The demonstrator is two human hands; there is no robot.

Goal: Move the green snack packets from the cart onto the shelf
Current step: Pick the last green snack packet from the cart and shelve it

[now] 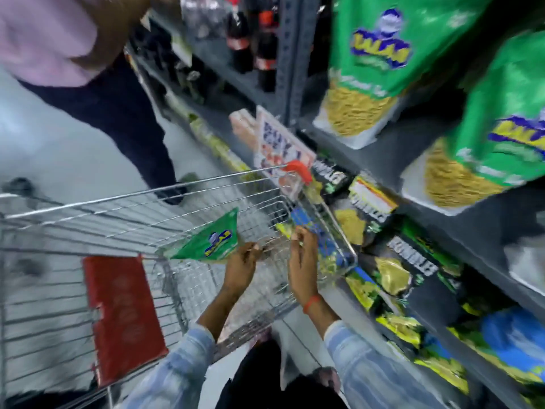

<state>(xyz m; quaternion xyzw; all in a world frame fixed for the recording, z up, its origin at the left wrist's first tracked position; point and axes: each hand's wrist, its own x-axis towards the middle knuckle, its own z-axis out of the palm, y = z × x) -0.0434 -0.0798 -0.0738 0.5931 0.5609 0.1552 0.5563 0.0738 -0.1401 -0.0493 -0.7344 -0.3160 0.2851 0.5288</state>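
My left hand [240, 265] grips a green snack packet [211, 239] by its lower corner, lifted inside the wire cart [141, 202]. My right hand [303, 261] reaches into the cart's far right corner, and its fingers pinch the edge of a blue and yellow packet [303, 224] there. Two large green snack packets [380, 63] [495, 140] stand on the grey shelf [383, 169] up at the right. The picture is blurred by motion.
A red panel [124, 317] hangs on the cart's near end. Another person in a pink top and dark trousers [118, 113] stands beyond the cart. Black and yellow packets [392, 255] fill the lower shelf; cola bottles [259, 45] stand further back. A sale sign [280, 143] juts out.
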